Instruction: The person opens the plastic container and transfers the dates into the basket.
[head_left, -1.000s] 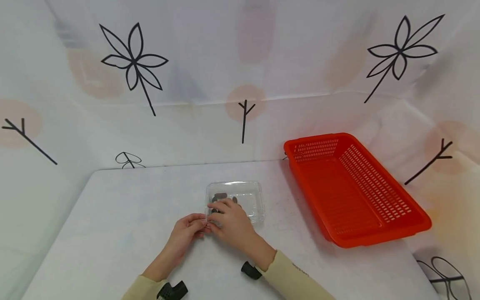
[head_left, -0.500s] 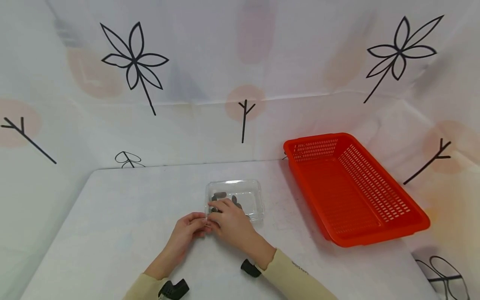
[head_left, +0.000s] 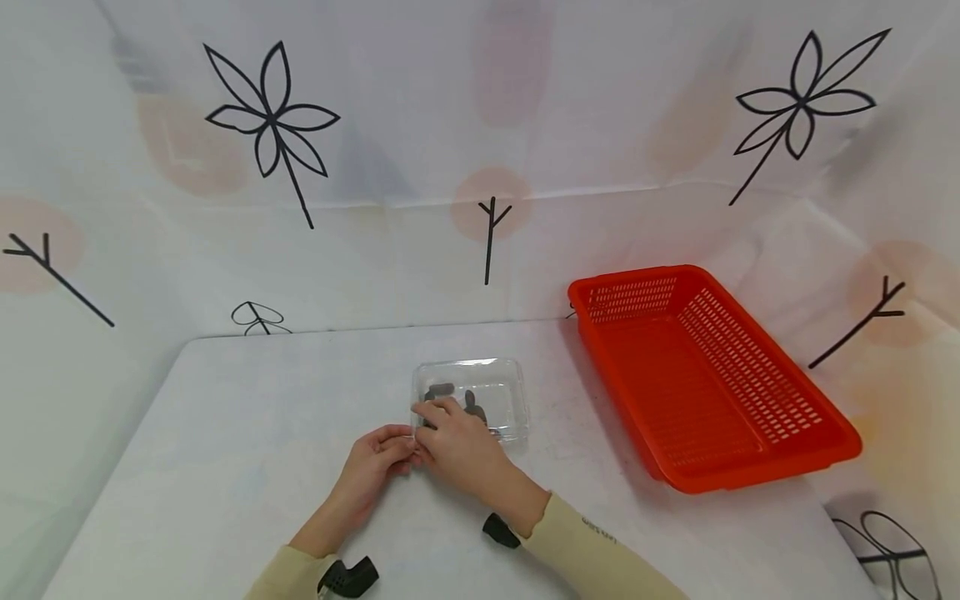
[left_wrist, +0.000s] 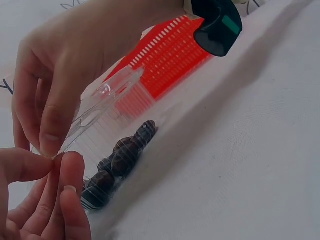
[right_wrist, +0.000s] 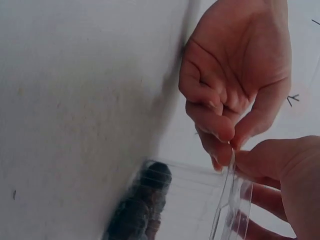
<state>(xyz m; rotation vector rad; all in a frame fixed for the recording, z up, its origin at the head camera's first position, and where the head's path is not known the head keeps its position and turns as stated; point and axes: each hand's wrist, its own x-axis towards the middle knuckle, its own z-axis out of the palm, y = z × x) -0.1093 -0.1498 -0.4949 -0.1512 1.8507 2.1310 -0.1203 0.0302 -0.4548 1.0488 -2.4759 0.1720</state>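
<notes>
A clear plastic box (head_left: 510, 404) with several dark oblong pieces (left_wrist: 122, 157) inside sits on the table. Its near left corner lies between both hands. My left hand (head_left: 363, 473) pinches the rim there between thumb and fingertips, as the right wrist view shows with the left palm (right_wrist: 240, 65) turned up. Right beside it, the right hand (head_left: 468, 450) reaches over the box and pinches the same edge; in the left wrist view the right thumb and fingers (left_wrist: 55, 115) meet the left fingertips. The right hand covers part of the dark pieces from the head view.
A red plastic basket (head_left: 757, 479) with slotted sides stands to the right, tilted up at the back. A white cloth with leaf drawings hangs behind the white table (head_left: 247, 433). Black wrist cameras (head_left: 348, 577) sit at both sleeves.
Both hands stay at the box's near left corner. The right hand has shifted slightly left, and more of the dark pieces show beside it.
</notes>
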